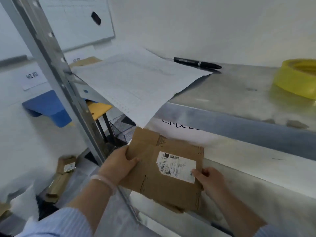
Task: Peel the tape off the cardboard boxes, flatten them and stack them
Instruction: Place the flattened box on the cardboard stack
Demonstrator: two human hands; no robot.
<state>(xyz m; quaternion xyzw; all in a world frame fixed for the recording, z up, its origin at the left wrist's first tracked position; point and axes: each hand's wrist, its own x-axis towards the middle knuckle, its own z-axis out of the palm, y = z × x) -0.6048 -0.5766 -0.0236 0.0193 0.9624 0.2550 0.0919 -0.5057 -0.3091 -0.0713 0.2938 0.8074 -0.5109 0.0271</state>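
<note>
One cardboard box (164, 170) is already flat, and you hold it with both hands just above the lower shelf (259, 194) of a metal rack. Your left hand (118, 165) grips its edge at 9 o'clock, thumb on top and fingers under. Your right hand (210, 180) grips the edge at 3 o'clock, with the thumb on the corner of the white shipping label (177, 166). The box lies almost level, label side up.

I see no strip of tape on this upper side, but the picture is soft, so I cannot be sure the peeling is complete. A second brown edge shows under the box at 5 o'clock. Whether it is a flap of the same box or another flat box on the shelf, I cannot tell.

Down on the floor, at 8 o'clock from the box, lie more cardboard pieces (59, 178). They look folded flat, but they do not make a tidy stack.

On the upper shelf (230, 88), from 12 to 2 o'clock, rest paper sheets (136, 79), a black pen (196, 62) and a yellow tape roll (297, 77).

In my judgement the flattening of this box is done, and it remains to lay it on its stack. How many boxes wait after it cannot be seen.
</note>
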